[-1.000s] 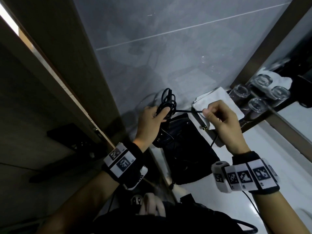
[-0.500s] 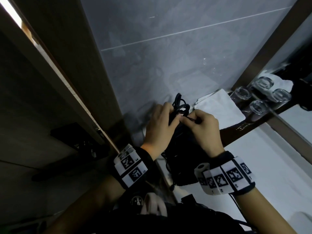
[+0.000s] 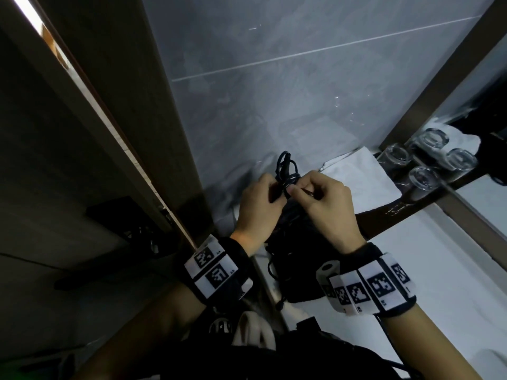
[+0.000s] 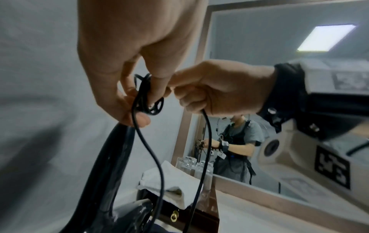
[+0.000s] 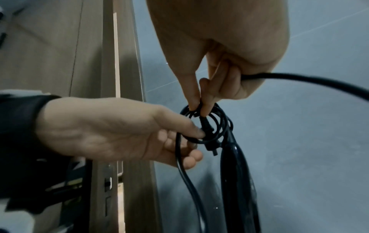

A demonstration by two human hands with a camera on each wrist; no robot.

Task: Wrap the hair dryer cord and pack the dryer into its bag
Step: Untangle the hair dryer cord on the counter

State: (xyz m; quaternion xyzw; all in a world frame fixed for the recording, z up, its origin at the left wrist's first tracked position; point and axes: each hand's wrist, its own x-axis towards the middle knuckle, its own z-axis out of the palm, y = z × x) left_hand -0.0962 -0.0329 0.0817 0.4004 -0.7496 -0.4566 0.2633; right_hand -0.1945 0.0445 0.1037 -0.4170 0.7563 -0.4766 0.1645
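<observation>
The black hair dryer hangs by its glossy handle point(image 4: 107, 173) point(image 5: 235, 173) under my left hand point(image 3: 274, 193). That hand grips the small coil of black cord point(image 3: 286, 168) point(image 5: 207, 126) at the handle's top, thumb pressing on the loops. My right hand point(image 3: 293, 190) touches the left one; its thumb and forefinger point(image 5: 197, 100) pinch a strand at the coil, and the other fingers hold the cord point(image 5: 299, 80) trailing away. A slack loop of cord point(image 4: 157, 157) hangs down. The black bag point(image 3: 296, 270) lies on the counter below both hands, mostly hidden by them.
A folded white towel point(image 3: 359, 176) lies on a dark box just right of the hands. Upturned glasses point(image 3: 422, 176) stand by a mirror point(image 4: 279, 110). The grey tiled wall point(image 3: 274, 91) is close behind, a wooden door frame point(image 3: 109, 133) left, and the white counter point(image 3: 411, 270) right.
My right hand has come in from the right with the cord strand and now meets the left hand at the coil. The stretched strand between the hands has gone.
</observation>
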